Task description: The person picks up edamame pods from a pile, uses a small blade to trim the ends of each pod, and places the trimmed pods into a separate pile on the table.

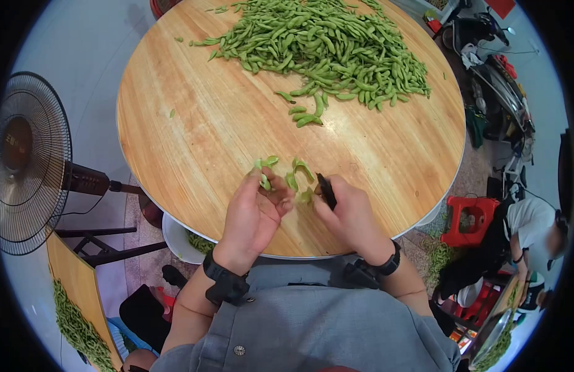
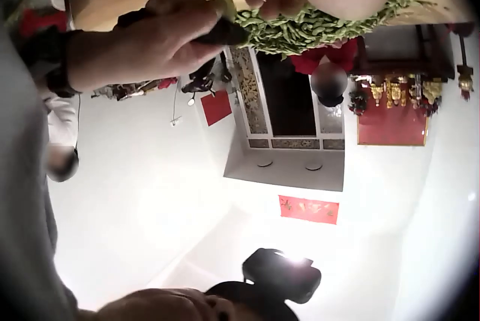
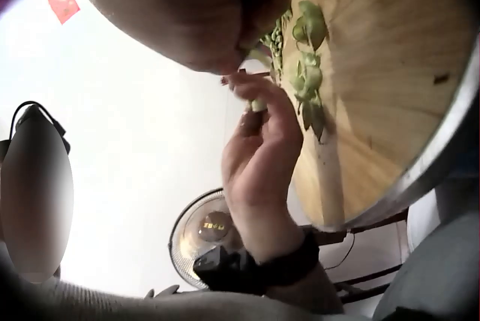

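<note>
My left hand (image 1: pixel 256 208) is turned palm up near the table's front edge, pinching a green soybean pod (image 1: pixel 264 181) between thumb and fingers. In the right wrist view, a pale green bit of the pod (image 3: pixel 259 105) shows at those fingertips. The right hand (image 1: pixel 349 211) grips a slim black tool (image 1: pixel 326 191), whose working end is hidden. Between the two hands several split, light green pod shells (image 1: pixel 302 167) lie on the round wooden table (image 1: pixel 175 142). They appear again as a cluster of shells (image 3: pixel 308 73) in the right wrist view.
A large heap of soybean pods (image 1: pixel 324 43) covers the table's far side, with a few stray pods (image 1: pixel 309 116) nearer. Below the left edge stands a white bucket (image 1: pixel 178 239). A floor fan (image 1: pixel 33 161) is at left; a red stool (image 1: pixel 470 220) and a seated person (image 1: pixel 525 223) are at right.
</note>
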{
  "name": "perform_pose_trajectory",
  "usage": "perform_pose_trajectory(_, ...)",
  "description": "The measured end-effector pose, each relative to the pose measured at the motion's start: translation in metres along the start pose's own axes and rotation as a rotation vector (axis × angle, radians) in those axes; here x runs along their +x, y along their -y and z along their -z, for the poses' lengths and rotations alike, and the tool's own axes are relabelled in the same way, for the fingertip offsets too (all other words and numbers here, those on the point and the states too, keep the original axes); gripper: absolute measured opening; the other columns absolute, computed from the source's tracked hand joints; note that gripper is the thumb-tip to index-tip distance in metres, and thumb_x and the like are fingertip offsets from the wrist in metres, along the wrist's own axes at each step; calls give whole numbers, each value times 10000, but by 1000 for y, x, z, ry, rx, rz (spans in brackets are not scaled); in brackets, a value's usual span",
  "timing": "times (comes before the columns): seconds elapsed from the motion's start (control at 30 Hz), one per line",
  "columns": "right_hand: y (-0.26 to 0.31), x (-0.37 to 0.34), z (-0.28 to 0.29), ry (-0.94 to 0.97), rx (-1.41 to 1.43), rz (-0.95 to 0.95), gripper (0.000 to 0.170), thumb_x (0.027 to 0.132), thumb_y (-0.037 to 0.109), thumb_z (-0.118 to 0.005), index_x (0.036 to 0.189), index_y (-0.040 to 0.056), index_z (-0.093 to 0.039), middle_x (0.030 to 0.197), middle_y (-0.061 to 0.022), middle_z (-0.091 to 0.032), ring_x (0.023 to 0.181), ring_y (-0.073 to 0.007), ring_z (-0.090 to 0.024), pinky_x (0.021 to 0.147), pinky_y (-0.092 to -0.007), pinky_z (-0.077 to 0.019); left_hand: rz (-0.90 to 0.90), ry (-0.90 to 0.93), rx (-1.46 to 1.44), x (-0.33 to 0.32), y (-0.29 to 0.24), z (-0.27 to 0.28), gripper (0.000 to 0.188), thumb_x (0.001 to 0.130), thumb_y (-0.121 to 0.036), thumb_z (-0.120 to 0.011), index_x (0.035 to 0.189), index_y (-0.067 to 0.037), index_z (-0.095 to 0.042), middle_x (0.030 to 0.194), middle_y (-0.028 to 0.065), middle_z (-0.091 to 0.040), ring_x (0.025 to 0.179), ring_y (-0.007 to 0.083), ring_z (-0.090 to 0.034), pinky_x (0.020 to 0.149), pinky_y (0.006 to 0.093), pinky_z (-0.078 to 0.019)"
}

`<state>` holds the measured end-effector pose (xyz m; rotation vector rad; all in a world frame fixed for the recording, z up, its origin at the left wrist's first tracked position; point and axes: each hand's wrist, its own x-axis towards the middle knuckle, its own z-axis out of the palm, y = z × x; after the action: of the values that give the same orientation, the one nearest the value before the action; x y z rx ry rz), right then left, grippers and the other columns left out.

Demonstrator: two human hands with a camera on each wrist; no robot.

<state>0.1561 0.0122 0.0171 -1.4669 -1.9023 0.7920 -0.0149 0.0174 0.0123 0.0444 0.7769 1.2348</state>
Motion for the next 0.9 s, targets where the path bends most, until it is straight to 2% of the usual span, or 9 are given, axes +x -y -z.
perform_pose_trajectory(0.07,-13,5,-1,-5,-86,-18,156,747,99,-609,836,3,-523,696,-153,-550,611,-283,-565,564,-322,-446,88,149,155,-4,-2,7,216,941,-277,-419,905,-77,-493,733,28,-504,579,136,-465,508,236,-373)
perform_pose_trajectory(0.13,-12,9,4,-30,-195,-17,173,785,108,-603,885,-7,-522,728,-162,-565,635,-283,-565,593,-328,-451,160,196,199,-8,1,7,210,940,-269,-421,900,-72,-483,700,23,-469,546,119,-415,484,225,-331)
perform_pose_trajectory(0.23,-9,18,7,-138,-37,69,176,808,112,-600,919,-7,-533,761,-127,-596,629,-220,-574,589,-315,-452,276,309,312,-7,7,7,185,938,-243,-416,902,-69,-467,663,10,-419,515,94,-354,453,213,-283)
perform_pose_trajectory(0.3,-11,22,-2,128,511,-143,190,773,154,-650,843,1,-561,671,-69,-570,609,-146,-550,553,-295,-439,308,375,377,-5,9,7,166,938,-225,-409,910,-70,-462,657,2,-405,517,85,-342,447,211,-277)
perform_pose_trajectory(0.43,-1,28,10,361,523,-396,116,800,128,-633,820,27,-577,666,22,-565,563,-36,-496,488,-209,-388,399,325,427,-5,9,6,160,922,-205,-389,902,-61,-457,690,23,-442,512,77,-338,438,198,-269)
perform_pose_trajectory(0.5,-6,24,4,258,434,-184,110,796,125,-635,778,31,-580,610,44,-535,525,-23,-454,456,-192,-351,422,273,416,-6,7,8,165,917,-207,-383,901,-61,-457,703,31,-454,511,76,-335,439,196,-271)
perform_pose_trajectory(0.6,-5,24,8,207,370,-194,111,789,124,-640,785,28,-584,640,37,-539,557,-23,-456,481,-191,-356,446,275,318,-4,4,13,138,875,-157,-382,900,-55,-472,722,53,-474,523,98,-366,439,201,-287)
perform_pose_trajectory(0.83,2,19,13,20,320,-174,141,761,113,-671,846,23,-603,711,-2,-586,672,-52,-534,603,-206,-428,369,146,248,-8,10,0,278,941,-341,-376,932,-87,-489,780,43,-520,529,95,-382,432,205,-290)
perform_pose_trajectory(0.9,14,16,9,116,249,321,189,749,117,-686,887,14,-607,742,-29,-622,710,-80,-582,646,-224,-459,375,80,195,-8,12,-4,280,943,-364,-390,942,-99,-480,790,29,-511,527,88,-371,444,203,-291)
